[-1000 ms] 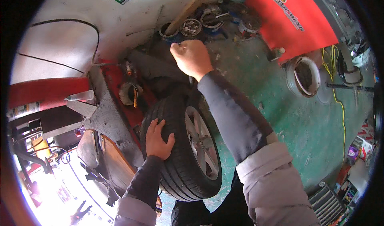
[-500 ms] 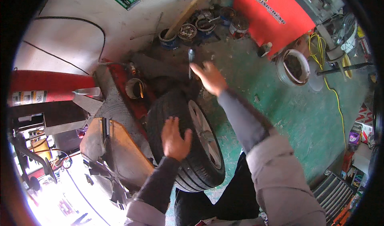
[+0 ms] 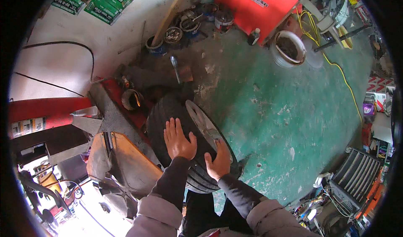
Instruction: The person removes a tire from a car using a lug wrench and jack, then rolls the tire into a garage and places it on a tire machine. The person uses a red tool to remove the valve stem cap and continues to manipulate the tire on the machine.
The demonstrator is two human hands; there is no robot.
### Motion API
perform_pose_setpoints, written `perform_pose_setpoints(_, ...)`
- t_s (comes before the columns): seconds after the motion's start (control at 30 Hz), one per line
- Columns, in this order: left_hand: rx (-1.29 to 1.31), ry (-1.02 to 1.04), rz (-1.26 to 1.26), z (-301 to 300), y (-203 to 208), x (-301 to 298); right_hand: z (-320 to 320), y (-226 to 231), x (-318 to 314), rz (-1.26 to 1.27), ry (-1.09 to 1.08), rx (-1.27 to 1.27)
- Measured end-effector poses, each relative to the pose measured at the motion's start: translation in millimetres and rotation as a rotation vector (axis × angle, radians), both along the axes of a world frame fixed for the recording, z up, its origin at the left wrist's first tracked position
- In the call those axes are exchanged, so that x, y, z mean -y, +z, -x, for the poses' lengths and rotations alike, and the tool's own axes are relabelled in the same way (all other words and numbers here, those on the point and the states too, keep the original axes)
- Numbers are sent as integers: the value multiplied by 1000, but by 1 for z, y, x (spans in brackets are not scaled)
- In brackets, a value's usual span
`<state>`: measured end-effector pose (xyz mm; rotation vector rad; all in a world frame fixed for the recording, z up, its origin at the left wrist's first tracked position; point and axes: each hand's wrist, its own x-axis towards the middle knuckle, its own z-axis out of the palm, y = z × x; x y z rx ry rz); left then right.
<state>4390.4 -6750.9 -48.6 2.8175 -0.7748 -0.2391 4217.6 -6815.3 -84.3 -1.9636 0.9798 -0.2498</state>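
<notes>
A car wheel stands upright before me, its black tire (image 3: 161,115) on the left and its silver rim (image 3: 201,118) facing right. My left hand (image 3: 179,141) lies flat on the tread with the fingers stretched out. Over the edge between tire and rim is my right hand (image 3: 219,161), thumb apart from the fingers and nothing visible in it; its fingertips are by the rim. Beyond the wheel is a metal tool (image 3: 175,67) with a thick shiny end and a thin shaft; its exact kind cannot be made out.
To the left stands a red and grey machine with a worn orange-edged plate (image 3: 126,153) and a small round cup (image 3: 132,99). Several paint tins (image 3: 173,34) line the wall. A white bucket (image 3: 289,48), a yellow cord (image 3: 346,79) and a red cabinet (image 3: 256,10) are at the far right.
My right hand has come back from beside the metal tool to the wheel's edge, leaving the tool behind. My left hand stays on the tread. The view has shifted right.
</notes>
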Motion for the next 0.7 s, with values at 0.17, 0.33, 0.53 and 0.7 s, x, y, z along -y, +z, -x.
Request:
perform_pose_setpoints(0.17,-5,13,-26,3,0,-6,6,2,-11,-4,27,-43)
perform_pose_setpoints(0.33,36,-15,5,7,-1,-9,8,4,-15,20,5,0)
perform_pose_setpoints(0.53,51,-11,-16,9,-4,-8,7,2,-13,29,26,-12)
perform_pose_setpoints(0.7,46,0,3,9,-4,-9,8,-1,-15,47,46,-36)
